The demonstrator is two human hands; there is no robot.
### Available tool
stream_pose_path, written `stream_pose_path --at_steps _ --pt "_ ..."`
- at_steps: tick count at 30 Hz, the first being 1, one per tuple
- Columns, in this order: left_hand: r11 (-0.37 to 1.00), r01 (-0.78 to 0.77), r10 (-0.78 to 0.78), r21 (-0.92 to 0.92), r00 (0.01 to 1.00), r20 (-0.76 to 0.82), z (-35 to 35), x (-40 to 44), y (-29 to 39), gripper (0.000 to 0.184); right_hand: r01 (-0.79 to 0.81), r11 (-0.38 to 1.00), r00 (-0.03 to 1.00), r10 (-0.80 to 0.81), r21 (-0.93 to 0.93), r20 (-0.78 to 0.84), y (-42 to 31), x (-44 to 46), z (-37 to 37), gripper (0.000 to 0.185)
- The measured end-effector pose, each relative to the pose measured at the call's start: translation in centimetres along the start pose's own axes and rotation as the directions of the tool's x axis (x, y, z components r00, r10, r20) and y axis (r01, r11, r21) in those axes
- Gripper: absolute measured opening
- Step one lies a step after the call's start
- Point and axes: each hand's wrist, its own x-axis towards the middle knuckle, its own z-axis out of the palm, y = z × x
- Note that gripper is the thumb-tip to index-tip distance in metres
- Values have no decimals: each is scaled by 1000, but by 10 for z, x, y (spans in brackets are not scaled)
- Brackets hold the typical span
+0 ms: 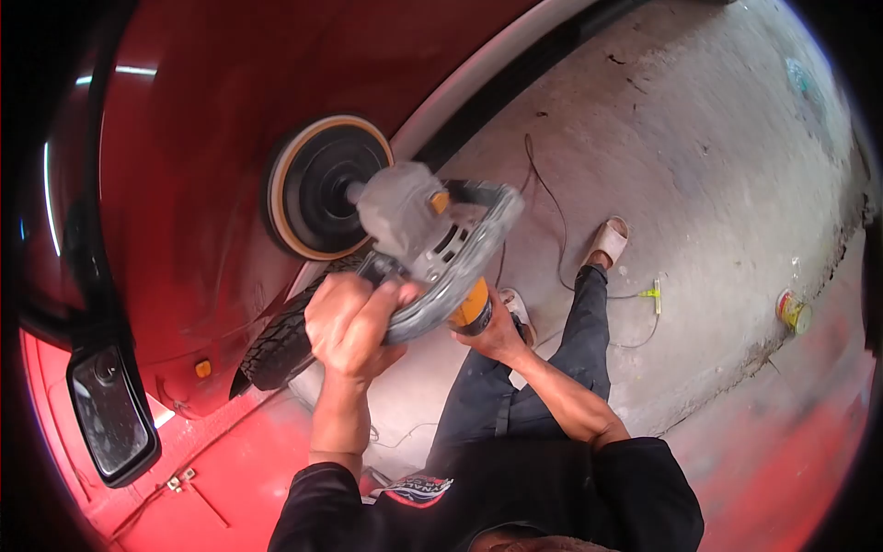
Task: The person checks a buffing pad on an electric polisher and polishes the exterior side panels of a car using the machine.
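Observation:
A rotary car polisher [405, 216] with a grey head and a yellow body is held up in front of me. Its round black pad [317, 189] with an orange-tan edge faces the red car panel [212, 156] and appears to rest against it. My left hand [349, 317] is closed around the polisher's looped grey handle [501, 212]. Lower on the tool, my right hand [501, 333] wraps the yellow body [472, 306]. The palm side of both grips is hidden.
A black tyre [280, 345] sits below the panel, and a side mirror [112, 414] juts out at lower left. A dark cord [556, 216] runs over the concrete floor to a yellow-green connector [655, 293]. A small can [793, 313] lies at right.

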Motion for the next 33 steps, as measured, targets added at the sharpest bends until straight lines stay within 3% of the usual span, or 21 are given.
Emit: stream_pose_path --at_steps 3,4,6,9,10,13,18,21,23,24,27,30,31,33 --pt "996 -54 58 -66 996 66 29 50 0 25 19 1000 995 -21 -23 -95 -10 16 -20 92" --pt "994 -89 91 -62 996 22 47 62 -4 32 43 999 989 -42 6 -142 -10 25 -29 92" --pt "981 -164 165 -103 986 2 78 105 -4 28 12 1000 982 -7 28 -189 3 43 -52 89" --pt "965 -242 241 -102 970 -25 123 163 -2 16 36 997 970 -19 64 -240 -35 76 -102 86" --pt "952 -285 279 -115 958 -59 136 183 1 16 149 989 931 -144 -12 -335 -35 86 -113 77" --pt "955 -296 291 -34 951 -99 182 236 8 17 151 961 961 -88 231 -263 -52 121 -159 80" --pt "984 -170 168 -53 985 -31 227 284 35 10 108 913 977 -23 393 -214 -94 145 -186 55" --pt "989 -142 144 -46 988 56 229 274 34 10 87 888 980 3 451 -197 -100 137 -166 53" --pt "991 -127 131 -32 979 156 222 253 32 11 94 789 978 41 607 -204 -88 119 -131 54" --pt "992 -123 125 -24 969 214 215 239 30 10 25 691 975 144 723 -171 -86 108 -109 57" --pt "995 -103 98 1 948 304 189 188 22 9 -27 612 970 208 790 -128 -65 73 -47 53" --pt "999 -46 41 6 938 343 149 125 10 11 -231 644 963 257 730 78 -30 32 1 47" --pt "1000 -29 27 0 936 350 135 105 6 16 -178 672 975 217 719 39 -27 20 18 39" --pt "1000 26 -29 13 931 364 108 63 -1 22 -250 671 964 239 698 116 -14 -4 49 46"
